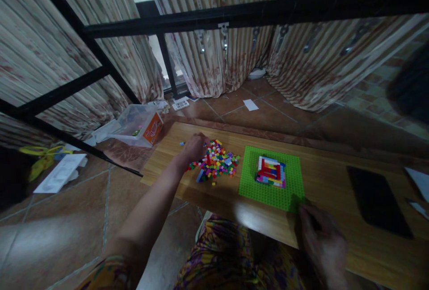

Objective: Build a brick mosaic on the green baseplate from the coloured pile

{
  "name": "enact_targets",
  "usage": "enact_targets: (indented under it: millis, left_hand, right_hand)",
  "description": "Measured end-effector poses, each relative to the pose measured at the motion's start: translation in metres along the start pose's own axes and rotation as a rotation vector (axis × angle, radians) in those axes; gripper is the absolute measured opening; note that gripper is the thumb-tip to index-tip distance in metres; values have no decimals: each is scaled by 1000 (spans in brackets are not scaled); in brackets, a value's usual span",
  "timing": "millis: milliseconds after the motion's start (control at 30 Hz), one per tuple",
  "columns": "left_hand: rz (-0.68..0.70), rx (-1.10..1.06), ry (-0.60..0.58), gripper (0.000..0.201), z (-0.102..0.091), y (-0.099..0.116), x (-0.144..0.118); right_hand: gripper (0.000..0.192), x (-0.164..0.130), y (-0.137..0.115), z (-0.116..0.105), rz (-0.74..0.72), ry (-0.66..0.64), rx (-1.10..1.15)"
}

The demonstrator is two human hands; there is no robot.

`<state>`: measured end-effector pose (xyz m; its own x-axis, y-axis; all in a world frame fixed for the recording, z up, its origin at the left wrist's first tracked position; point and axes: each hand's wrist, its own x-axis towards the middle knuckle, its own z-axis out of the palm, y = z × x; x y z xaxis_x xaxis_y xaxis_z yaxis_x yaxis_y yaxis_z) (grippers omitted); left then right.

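The worktop (pixel 328 182) carries a green baseplate (pixel 268 187), its edges skewed to the worktop's front edge, with a square brick build (pixel 271 171) near its middle. Left hand (pixel 194 147) rests curled on the loose brick pile (pixel 216 162); picking 1 brick by fingertips seems best (grip hidden). Right hand (pixel 321 241), blurred, touches the baseplate's near corner; its grip I cannot tell.

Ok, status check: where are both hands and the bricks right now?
Left hand reaching into the loose brick pile, grip unclear. Right hand at the green baseplate near corner. Half-built block wall on the plate. Nothing in the way.
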<state>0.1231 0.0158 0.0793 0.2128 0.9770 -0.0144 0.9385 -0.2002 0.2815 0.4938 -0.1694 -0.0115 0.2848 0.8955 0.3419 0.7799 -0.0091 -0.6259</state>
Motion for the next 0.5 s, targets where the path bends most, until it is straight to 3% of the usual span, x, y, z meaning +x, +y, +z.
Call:
enact_targets:
  millis: [133,267,500]
  left_hand:
    - [139,23,-81,22,8,-6,-19]
    - [158,83,-20,17,18,-14,-31]
    - [163,101,-10,37,23,-9,-29]
  right_hand:
    - [52,1,-2,0,-20,19,-20]
    - [51,2,-3,1,-51,13,-42]
    - [49,1,-3,1,-38,9,-50]
